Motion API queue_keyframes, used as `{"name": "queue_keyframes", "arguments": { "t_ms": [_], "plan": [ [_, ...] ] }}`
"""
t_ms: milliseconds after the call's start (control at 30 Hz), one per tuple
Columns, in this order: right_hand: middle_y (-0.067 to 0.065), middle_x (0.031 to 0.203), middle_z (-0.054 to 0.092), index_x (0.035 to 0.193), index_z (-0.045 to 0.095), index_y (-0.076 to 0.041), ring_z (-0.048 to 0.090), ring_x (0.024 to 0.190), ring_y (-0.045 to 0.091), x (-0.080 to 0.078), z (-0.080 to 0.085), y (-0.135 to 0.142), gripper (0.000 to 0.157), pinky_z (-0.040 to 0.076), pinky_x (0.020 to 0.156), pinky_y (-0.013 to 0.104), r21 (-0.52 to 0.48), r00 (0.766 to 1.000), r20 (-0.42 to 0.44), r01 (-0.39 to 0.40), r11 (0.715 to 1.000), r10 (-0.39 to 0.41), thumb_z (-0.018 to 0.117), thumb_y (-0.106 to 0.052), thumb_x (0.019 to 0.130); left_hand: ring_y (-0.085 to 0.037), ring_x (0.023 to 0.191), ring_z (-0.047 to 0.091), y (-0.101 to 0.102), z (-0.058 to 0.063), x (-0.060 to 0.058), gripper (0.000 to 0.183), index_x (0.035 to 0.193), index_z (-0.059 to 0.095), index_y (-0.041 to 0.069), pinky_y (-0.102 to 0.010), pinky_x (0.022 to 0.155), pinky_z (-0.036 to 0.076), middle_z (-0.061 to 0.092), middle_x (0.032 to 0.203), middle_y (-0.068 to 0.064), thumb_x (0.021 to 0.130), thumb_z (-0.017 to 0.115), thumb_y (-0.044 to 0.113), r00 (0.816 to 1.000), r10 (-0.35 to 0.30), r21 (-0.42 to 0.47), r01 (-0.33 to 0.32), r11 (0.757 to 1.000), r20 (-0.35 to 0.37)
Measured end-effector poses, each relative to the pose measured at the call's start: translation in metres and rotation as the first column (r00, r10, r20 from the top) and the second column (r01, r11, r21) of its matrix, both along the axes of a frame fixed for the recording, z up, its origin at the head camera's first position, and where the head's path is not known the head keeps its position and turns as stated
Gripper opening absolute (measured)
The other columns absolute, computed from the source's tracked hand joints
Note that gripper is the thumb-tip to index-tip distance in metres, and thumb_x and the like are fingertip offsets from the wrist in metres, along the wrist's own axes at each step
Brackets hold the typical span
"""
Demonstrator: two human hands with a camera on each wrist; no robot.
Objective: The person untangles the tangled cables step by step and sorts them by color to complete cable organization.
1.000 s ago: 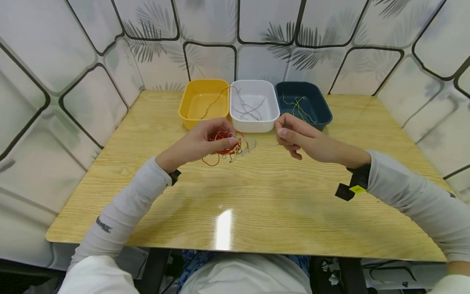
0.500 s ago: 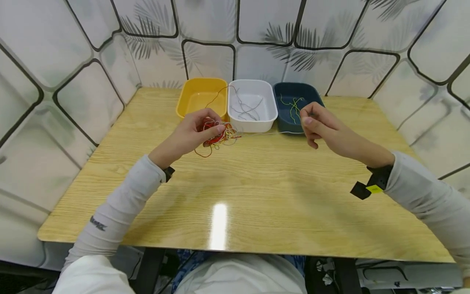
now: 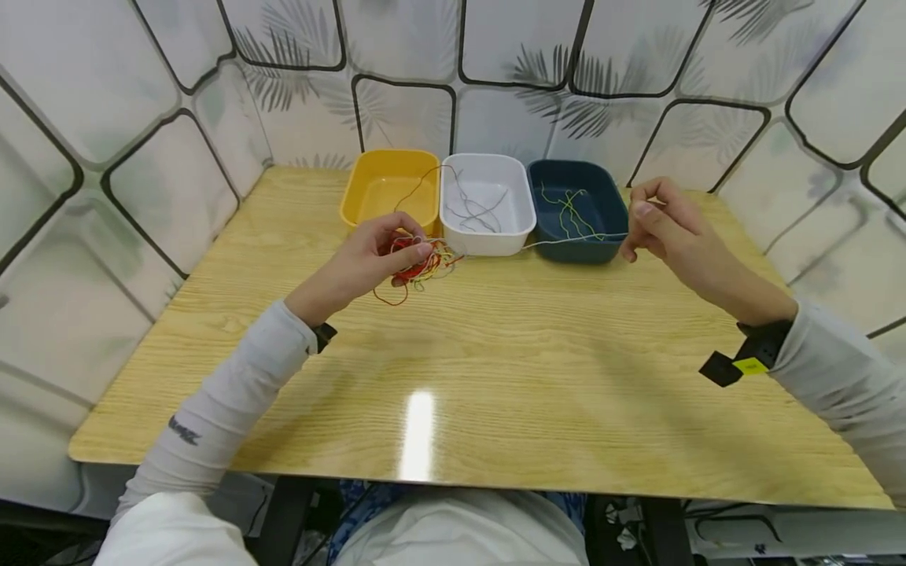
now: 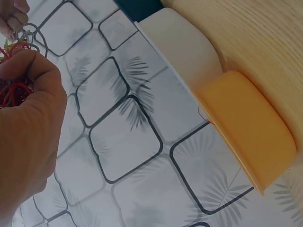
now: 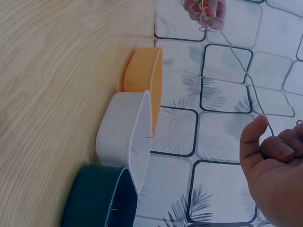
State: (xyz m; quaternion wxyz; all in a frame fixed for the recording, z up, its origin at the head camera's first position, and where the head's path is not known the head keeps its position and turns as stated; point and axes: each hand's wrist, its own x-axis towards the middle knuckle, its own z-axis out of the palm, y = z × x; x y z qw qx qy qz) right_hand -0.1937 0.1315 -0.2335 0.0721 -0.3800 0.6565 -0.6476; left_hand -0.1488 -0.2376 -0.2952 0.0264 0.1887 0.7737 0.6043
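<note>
My left hand (image 3: 378,255) grips a tangled bundle of string (image 3: 416,263), mostly red with white and yellow strands, in front of the yellow bin. One red loop dangles below the fingers. From that bundle a pale grey-white string (image 3: 566,240) runs to my right hand (image 3: 672,228), which pinches it beyond the dark blue bin's right side. The right wrist view shows the same string (image 5: 248,75) stretched in a slight curve between both hands. In the left wrist view red string (image 4: 16,92) fills the curl of my left hand (image 4: 38,99).
A yellow bin (image 3: 361,192), a white bin (image 3: 527,204) and a dark blue bin (image 3: 583,251) stand side by side at the table's (image 3: 495,377) back. Grey strings (image 3: 477,214) lie in the white bin, green strings (image 3: 569,208) in the blue one. A red string (image 3: 418,185) spans yellow and white.
My right hand has moved well to the right, drawing a growing length of grey-white string out of the bundle. My left hand has shifted slightly left and up with the tangle.
</note>
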Motion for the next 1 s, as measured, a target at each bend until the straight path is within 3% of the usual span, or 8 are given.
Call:
{"name": "queue_keyframes", "arguments": {
  "t_ms": [233,333,433,533,767,1000],
  "plan": [
    [0.009,0.070,0.024,0.096,0.033,0.002,0.030,0.059,0.021,-0.014,0.004,0.009,0.008,0.040,0.058,0.030,-0.114,0.996,0.016,0.085,0.990,-0.084,0.036,-0.006,0.098,-0.025,0.061,0.045,-0.002,0.002,0.003,0.030,0.103,0.052,0.008,-0.033,0.054,0.040,0.055,0.078,-0.016,0.087,0.062,0.032,0.997,-0.082,-0.042,0.083,0.996,0.008],
    [0.009,0.069,0.021,0.095,0.033,0.002,0.025,0.059,0.021,-0.028,0.009,0.028,0.005,0.039,0.057,0.029,-0.241,0.990,0.093,0.128,0.962,-0.109,0.036,-0.002,0.097,-0.025,0.063,0.046,-0.011,0.000,0.006,0.031,0.105,0.052,0.009,-0.033,0.055,0.041,0.055,0.080,-0.016,0.087,0.061,0.034,0.998,-0.062,-0.074,0.064,0.995,0.032],
    [0.008,0.069,0.019,0.094,0.032,0.003,0.021,0.059,0.019,-0.039,0.011,0.048,0.004,0.034,0.056,0.030,-0.366,0.981,0.182,0.138,0.920,-0.074,0.034,0.001,0.096,-0.025,0.064,0.046,-0.022,-0.003,0.007,0.034,0.105,0.052,0.011,-0.033,0.056,0.042,0.055,0.081,-0.016,0.087,0.061,0.037,0.998,-0.018,-0.100,0.023,0.995,0.055],
    [0.006,0.070,0.016,0.092,0.031,0.002,0.018,0.059,0.017,-0.043,0.008,0.053,0.005,0.030,0.056,0.031,-0.384,0.974,0.211,0.155,0.910,-0.077,0.034,0.001,0.096,-0.026,0.066,0.047,-0.024,-0.003,0.006,0.034,0.105,0.052,0.012,-0.033,0.057,0.042,0.056,0.081,-0.016,0.086,0.061,0.039,0.998,0.003,-0.098,0.003,0.995,0.057],
    [0.005,0.071,0.014,0.092,0.031,0.000,0.013,0.059,0.015,-0.054,-0.004,0.034,0.011,0.028,0.056,0.029,-0.340,0.946,0.297,0.230,0.912,-0.128,0.040,-0.004,0.096,-0.025,0.064,0.046,-0.017,-0.002,0.005,0.033,0.105,0.053,0.009,-0.032,0.056,0.041,0.055,0.081,-0.016,0.087,0.061,0.035,0.999,-0.010,-0.104,0.015,0.994,0.053],
    [0.003,0.071,0.011,0.089,0.028,-0.003,0.009,0.059,0.015,-0.077,-0.001,0.017,0.018,0.023,0.056,0.030,-0.293,0.872,0.466,0.311,0.904,-0.149,0.044,-0.006,0.095,-0.025,0.067,0.048,-0.014,0.001,0.007,0.034,0.106,0.053,0.009,-0.032,0.057,0.043,0.058,0.087,-0.013,0.087,0.061,0.037,0.998,-0.016,-0.119,0.022,0.993,0.054]
  ]
}}
